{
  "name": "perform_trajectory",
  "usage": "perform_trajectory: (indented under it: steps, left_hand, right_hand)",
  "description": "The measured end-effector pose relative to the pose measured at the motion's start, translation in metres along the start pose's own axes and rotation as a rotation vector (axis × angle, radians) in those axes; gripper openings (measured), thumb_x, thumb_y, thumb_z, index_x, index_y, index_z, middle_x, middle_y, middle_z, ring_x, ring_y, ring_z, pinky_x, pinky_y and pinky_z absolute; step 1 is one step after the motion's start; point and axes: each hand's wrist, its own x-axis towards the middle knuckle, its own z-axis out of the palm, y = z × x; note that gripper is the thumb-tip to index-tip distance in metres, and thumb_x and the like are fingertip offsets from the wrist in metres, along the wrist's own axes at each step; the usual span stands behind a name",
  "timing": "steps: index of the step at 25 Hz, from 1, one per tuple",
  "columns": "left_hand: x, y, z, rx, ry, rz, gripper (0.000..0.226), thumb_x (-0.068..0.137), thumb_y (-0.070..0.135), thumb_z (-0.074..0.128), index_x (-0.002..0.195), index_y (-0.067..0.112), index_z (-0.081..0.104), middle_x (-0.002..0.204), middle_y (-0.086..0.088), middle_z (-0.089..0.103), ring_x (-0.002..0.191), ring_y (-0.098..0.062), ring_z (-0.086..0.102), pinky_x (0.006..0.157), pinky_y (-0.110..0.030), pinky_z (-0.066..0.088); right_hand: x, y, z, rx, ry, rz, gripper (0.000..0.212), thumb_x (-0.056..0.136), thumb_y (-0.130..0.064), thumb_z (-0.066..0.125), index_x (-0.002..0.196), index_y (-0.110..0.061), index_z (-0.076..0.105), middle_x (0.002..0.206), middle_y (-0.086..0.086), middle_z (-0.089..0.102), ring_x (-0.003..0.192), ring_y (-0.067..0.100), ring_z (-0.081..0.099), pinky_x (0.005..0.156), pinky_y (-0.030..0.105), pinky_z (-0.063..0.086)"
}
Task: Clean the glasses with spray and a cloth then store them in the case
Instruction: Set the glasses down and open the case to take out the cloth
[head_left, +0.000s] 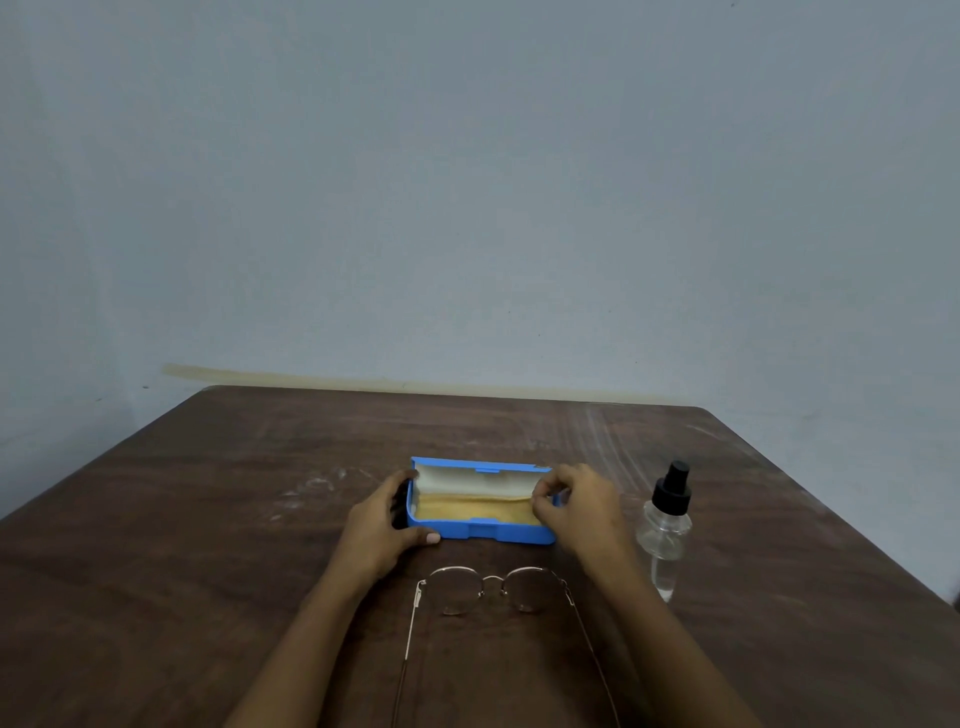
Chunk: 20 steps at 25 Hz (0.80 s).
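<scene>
A blue glasses case (493, 534) lies open in the middle of the brown table (208, 519), its lid tipped back. A yellow cloth (470, 510) lies inside it. My left hand (382, 525) grips the case's left end, thumb on the front wall. My right hand (576, 506) is at the case's right end, and its fingertips pinch the right edge of the cloth. Thin metal-framed glasses (488, 590) lie unfolded on the table just in front of the case, between my forearms. A clear spray bottle (667, 519) with a black pump top stands to the right of my right hand.
A pale blue-grey wall (467, 208) rises behind the table's far edge. White scuff marks show on the tabletop at the back right and left of the case.
</scene>
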Motion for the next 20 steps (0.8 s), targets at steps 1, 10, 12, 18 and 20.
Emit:
perform_trajectory:
  steps: [1, 10, 12, 18, 20]
  left_hand:
    - [-0.001, 0.001, 0.000, -0.005, 0.001, 0.007, 0.082, 0.063, 0.000, 0.078, 0.133, 0.017, 0.041, 0.136, -0.011, 0.050, 0.114, -0.013, 0.049, 0.087, -0.019, 0.039]
    - [-0.002, 0.001, 0.000, 0.044, -0.030, 0.131, 0.048, 0.071, 0.021, 0.076, 0.114, 0.029, 0.057, 0.120, 0.007, 0.049, 0.114, -0.011, 0.047, 0.093, -0.025, 0.041]
    - [-0.002, 0.004, 0.003, 0.065, 0.009, 0.156, 0.032, 0.081, 0.027, 0.065, 0.112, 0.028, 0.059, 0.127, 0.003, 0.049, 0.125, -0.018, 0.043, 0.100, -0.032, 0.038]
    - [-0.001, 0.007, 0.007, 0.199, 0.019, 0.081, 0.033, 0.088, 0.028, 0.055, 0.119, 0.040, 0.053, 0.153, -0.010, 0.018, 0.139, -0.030, 0.007, 0.111, -0.047, 0.019]
    - [-0.002, 0.009, 0.008, 0.191, 0.040, 0.098, 0.036, 0.086, 0.027, 0.058, 0.116, 0.045, 0.051, 0.154, -0.008, 0.017, 0.139, -0.029, 0.007, 0.111, -0.046, 0.017]
  right_hand:
    - [0.000, -0.002, -0.003, 0.031, -0.021, 0.000, 0.018, 0.077, -0.013, 0.063, 0.064, -0.025, 0.058, 0.081, -0.003, 0.059, 0.073, 0.011, 0.054, 0.062, 0.024, 0.045]
    - [-0.003, -0.007, -0.014, 0.479, -0.128, -0.084, 0.030, 0.082, -0.001, 0.062, 0.073, -0.029, 0.058, 0.074, -0.003, 0.059, 0.074, 0.012, 0.055, 0.065, 0.024, 0.047]
    - [-0.004, -0.007, -0.014, 0.525, -0.169, -0.119, 0.029, 0.084, 0.000, 0.060, 0.076, -0.028, 0.060, 0.078, -0.005, 0.058, 0.077, 0.011, 0.054, 0.067, 0.023, 0.044]
    - [-0.009, -0.014, -0.015, 0.584, -0.262, -0.250, 0.034, 0.086, 0.004, 0.054, 0.079, -0.027, 0.062, 0.086, -0.011, 0.060, 0.088, 0.011, 0.055, 0.074, 0.024, 0.045]
    - [-0.011, -0.016, -0.013, 0.599, -0.285, -0.286, 0.034, 0.087, 0.005, 0.052, 0.080, -0.027, 0.062, 0.088, -0.009, 0.061, 0.092, 0.012, 0.056, 0.078, 0.025, 0.046]
